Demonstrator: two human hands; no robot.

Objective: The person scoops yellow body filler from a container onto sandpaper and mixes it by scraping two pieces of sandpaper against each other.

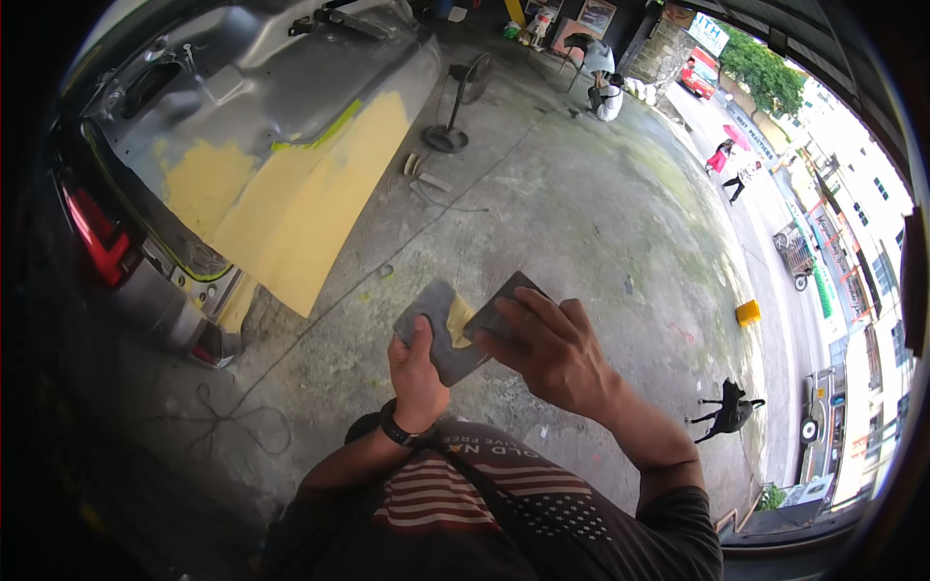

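Under my left hand's (418, 363) thumb is a flat grey mixing plate (436, 319), gripped at its near edge. A patch of yellow body filler (459, 319) lies on it. My right hand (556, 338) holds a dark, square-edged spreader (517, 290) flat beneath its fingers, its lower corner at the filler. Whether that corner touches the plate cannot be told. Ahead to the left is a car's bare-metal body panel (290, 94), with broad areas of smooth yellow filler (312, 210) and a strip of green tape (338, 127). A red tail light (94, 225) shows beside it.
A pedestal fan (458, 109) stands on the concrete floor, with curved pieces (421, 171) near its base. A cord (327, 312) crosses the floor and loops at lower left. A person (607, 98) crouches far off. A black dog (730, 414) and yellow container (747, 313) are at right.
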